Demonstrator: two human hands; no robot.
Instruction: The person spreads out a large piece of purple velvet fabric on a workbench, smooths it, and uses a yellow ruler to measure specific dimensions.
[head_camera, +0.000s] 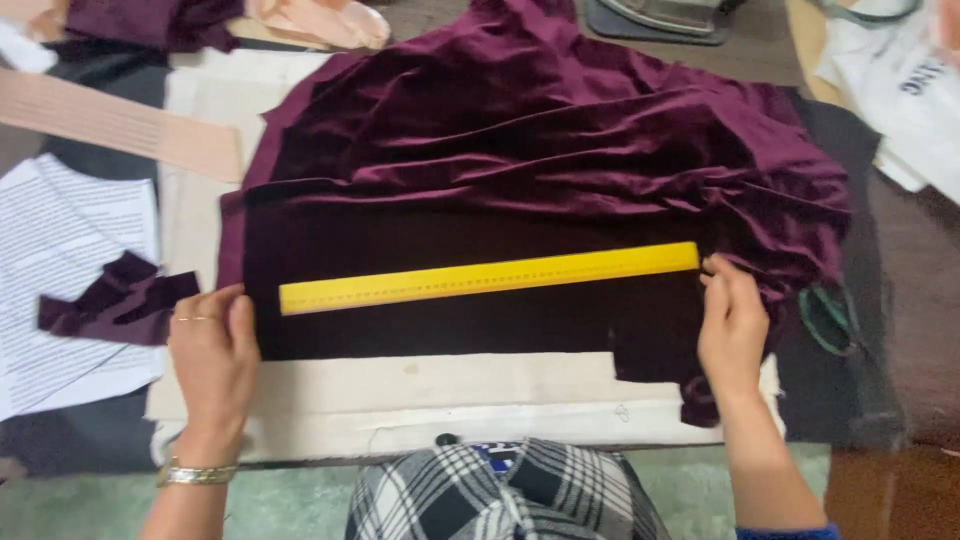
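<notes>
Sewing-room table (900, 270), dark top, with a cream padded cloth sheet (450, 390) spread over it. On that lies a deep plum velvet fabric (520, 150): front part flat, the rest bunched in soft folds toward 12 and 2 o'clock. A long yellow flat ruler (488, 277) lies across the flat part, running 9 to 3 o'clock, slightly higher at the right end.

Left hand (212, 360) at about 8 o'clock, palm down, fingers flat and together, pressing the velvet's left edge just beside the ruler's left end; nothing gripped. Gold ring and bracelet on it. Right hand (732, 330) at 4 o'clock, fingers loosely curled, tips at the ruler's right end and on the fabric there; whether it pinches cloth, cannot tell.

To do it well, my read: keep the pile smooth under the ruler, hold both ends down evenly since velvet creeps, and line the rule with the straight lower edge.

Around: small plum velvet offcut (115, 298) at 9 o'clock lying on white printed paper sheets (70, 250); peach ribbed fabric strip (120, 125) at 10 o'clock; green-handled scissors (830, 318) at 3 o'clock, partly under folds; white printed cloth (900, 90) at 2 o'clock. Black-and-white plaid garment (505, 495) at 6 o'clock.
</notes>
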